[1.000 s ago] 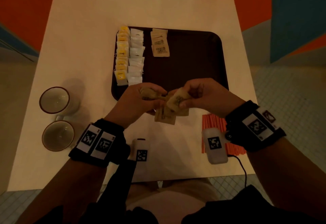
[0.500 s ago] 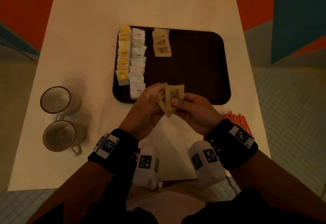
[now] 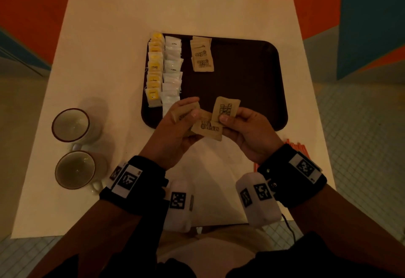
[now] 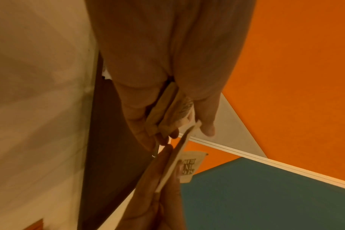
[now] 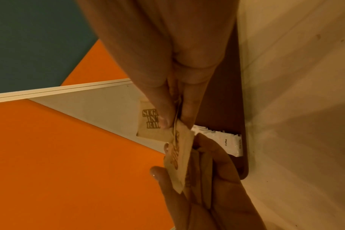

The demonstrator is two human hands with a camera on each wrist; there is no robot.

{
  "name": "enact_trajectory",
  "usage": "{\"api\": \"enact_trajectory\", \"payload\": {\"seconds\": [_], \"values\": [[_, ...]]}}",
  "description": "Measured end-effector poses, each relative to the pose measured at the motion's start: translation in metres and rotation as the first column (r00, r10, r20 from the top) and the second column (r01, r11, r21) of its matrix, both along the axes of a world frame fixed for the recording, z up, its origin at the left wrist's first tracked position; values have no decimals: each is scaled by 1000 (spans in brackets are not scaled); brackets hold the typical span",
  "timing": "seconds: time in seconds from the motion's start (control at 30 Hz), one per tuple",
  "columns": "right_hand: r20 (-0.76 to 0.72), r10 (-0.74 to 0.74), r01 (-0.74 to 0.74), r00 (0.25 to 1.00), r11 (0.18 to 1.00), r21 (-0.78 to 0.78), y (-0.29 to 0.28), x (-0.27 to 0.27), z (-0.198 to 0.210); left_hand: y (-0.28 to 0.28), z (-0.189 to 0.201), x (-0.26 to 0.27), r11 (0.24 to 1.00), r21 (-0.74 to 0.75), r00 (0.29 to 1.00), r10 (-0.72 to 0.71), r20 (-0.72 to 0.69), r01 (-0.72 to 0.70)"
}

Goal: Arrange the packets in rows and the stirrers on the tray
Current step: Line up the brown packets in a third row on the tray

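Head view: right hand [image 3: 247,133] pinches brown sugar packet [image 3: 225,108], printed black.

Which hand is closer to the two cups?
Left. The left hand holds brown sugar packets at the tray's near edge, on the cups' side. The right hand pinches another packet farther off, toward the orange stirrers.

"Coffee" on white packet [image 5: 229,142]

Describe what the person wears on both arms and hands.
Both hands, left and right, are bare. Each wrist has a black band with white square-code tags and a white camera box. A thin black cable hangs by the right box.
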State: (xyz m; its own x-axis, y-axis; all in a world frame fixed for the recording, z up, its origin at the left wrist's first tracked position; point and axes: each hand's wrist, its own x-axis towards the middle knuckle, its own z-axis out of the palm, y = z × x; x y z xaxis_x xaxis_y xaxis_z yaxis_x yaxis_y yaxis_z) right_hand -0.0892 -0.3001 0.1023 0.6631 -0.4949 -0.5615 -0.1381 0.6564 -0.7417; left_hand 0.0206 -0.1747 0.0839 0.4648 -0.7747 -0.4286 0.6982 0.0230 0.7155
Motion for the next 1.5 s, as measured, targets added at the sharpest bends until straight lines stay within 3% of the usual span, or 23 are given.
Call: {"api": "enact_trajectory", "payload": {"seconds": [0.17, 0.27, 0.33, 0.43, 0.47, 0.5, 0.53, 0.63, 0.7, 0.77, 0.87, 1.17, 1.23, 1.37, 1.5], "values": [[-16, 23, -24, 1000, 997, -78, -6, -1, 1, 2, -2, 4, 999, 48, 995, -16, 103, 11], [-75, 167, -180, 983, 959, -220, -11, -2, 6, 3, -1, 11, 993, 100, 975, -82, 208, 62], [-203, 350, -403, 914, 832, -380, -15, -1, 14, 3, 0, 15, 982, 130, 953, -165, 253, 135], [-451, 529, -694, 718, 509, -509, -18, 6, 19, 1, -1, 16, 969, 125, 939, -239, 248, 213], [-496, 540, -730, 680, 442, -521, -19, 7, 19, -1, -2, 14, 971, 115, 946, -232, 226, 211], [-505, 531, -730, 681, 429, -533, -19, 8, 18, -2, -4, 13, 978, 94, 961, -203, 189, 188], [-468, 508, -690, 723, 487, -536, -21, 8, 16, -3, -7, 12, 988, 64, 979, -150, 140, 142], [-182, 308, -353, 934, 875, -332, -22, 5, 9, -3, -17, 12, 999, 30, 1000, 24, -3, -24], [-52, 135, -139, 990, 987, -86, -16, 6, 3, -3, -20, 7, 999, 30, 999, 27, -18, -27], [6, -8, 8, 1000, 995, 97, -5, 8, -3, -5, -19, -1, 999, 7, 999, -39, 28, 39], [29, -99, 93, 995, 981, 170, 8, 12, -5, -9, -17, -11, 999, 36, 994, -43, 99, 40], [35, 86, -90, 996, 988, 128, 7, 9, 0, -7, -10, -3, 995, 97, 986, 20, 166, -36], [11, 119, -120, 993, 990, 76, 6, 7, 2, -7, -8, 1, 995, 96, 984, 23, 175, -41], [-16, 58, -60, 998, 977, -203, -8, 2, 9, -5, -6, 11, 993, 114, 980, 9, 198, -32], [-64, 163, -175, 985, 931, -320, -15, 2, 13, -5, -5, 11, 995, 98, 991, -40, 130, 28]]}}
